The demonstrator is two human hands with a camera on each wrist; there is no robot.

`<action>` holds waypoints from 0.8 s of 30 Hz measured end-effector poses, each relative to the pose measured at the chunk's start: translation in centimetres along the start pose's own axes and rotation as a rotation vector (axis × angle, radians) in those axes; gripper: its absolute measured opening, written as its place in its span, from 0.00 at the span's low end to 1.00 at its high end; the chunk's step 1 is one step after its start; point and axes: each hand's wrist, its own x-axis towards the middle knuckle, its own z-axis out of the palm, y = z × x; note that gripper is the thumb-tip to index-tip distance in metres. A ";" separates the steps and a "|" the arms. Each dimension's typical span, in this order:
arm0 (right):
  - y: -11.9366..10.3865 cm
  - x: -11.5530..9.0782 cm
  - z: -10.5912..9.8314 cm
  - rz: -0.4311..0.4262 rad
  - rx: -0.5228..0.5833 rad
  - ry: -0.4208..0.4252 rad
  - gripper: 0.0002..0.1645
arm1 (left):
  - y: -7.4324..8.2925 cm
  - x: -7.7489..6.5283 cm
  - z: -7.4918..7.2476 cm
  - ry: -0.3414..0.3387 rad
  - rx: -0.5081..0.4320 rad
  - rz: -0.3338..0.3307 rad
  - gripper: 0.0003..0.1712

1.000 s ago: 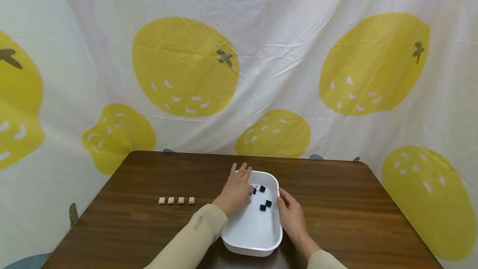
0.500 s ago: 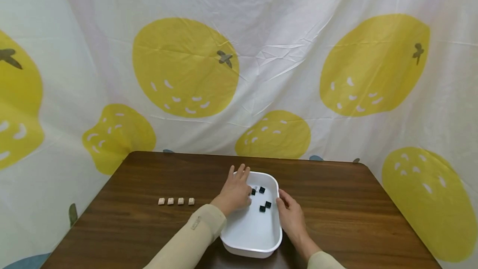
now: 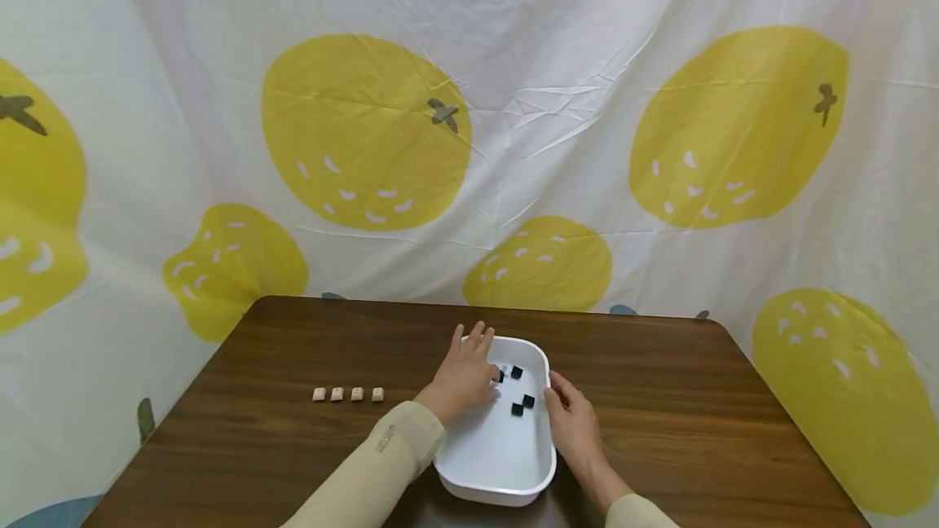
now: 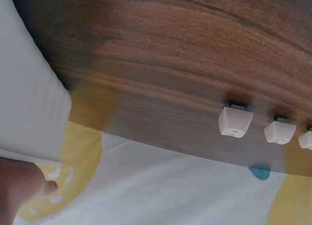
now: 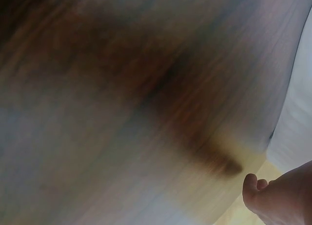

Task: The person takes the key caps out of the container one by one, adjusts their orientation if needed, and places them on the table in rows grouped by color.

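Note:
A white plastic tray (image 3: 493, 463) with black keycaps (image 3: 517, 372) in it stands at the front middle of the table. Over its left wall, my left hand (image 3: 462, 377) reaches inside. Its outer fingers spread toward the far rim, while the thumb and index finger dip down beside a black keycap (image 3: 501, 376), partly hidden by the hand. A small clear piece (image 3: 504, 369) lies near that keycap. My right hand (image 3: 575, 422) holds the tray's right rim, thumb at the edge and fingers along the outer wall. The left wrist view catches the tray's outer wall (image 4: 34, 88).
Several cream keycaps (image 3: 357, 394) form a row on the brown wooden table (image 3: 257, 438), left of the tray. Two keycaps (image 4: 235, 121) of this row show large in the left wrist view. Behind the table hangs a lemon-print curtain (image 3: 528, 153).

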 end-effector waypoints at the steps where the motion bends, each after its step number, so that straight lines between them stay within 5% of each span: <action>1: 0.0 0.0 0.0 0.000 0.001 0.000 0.25 | 0.0 0.1 0.0 0.006 0.011 0.000 0.13; 13: 0.1 0.0 0.0 -0.021 0.006 0.006 0.25 | 0.7 0.2 -0.6 0.045 0.135 0.066 0.07; 24: 0.1 -0.1 0.0 -0.013 0.019 0.003 0.25 | 0.4 0.2 -0.4 -0.021 -0.018 0.023 0.20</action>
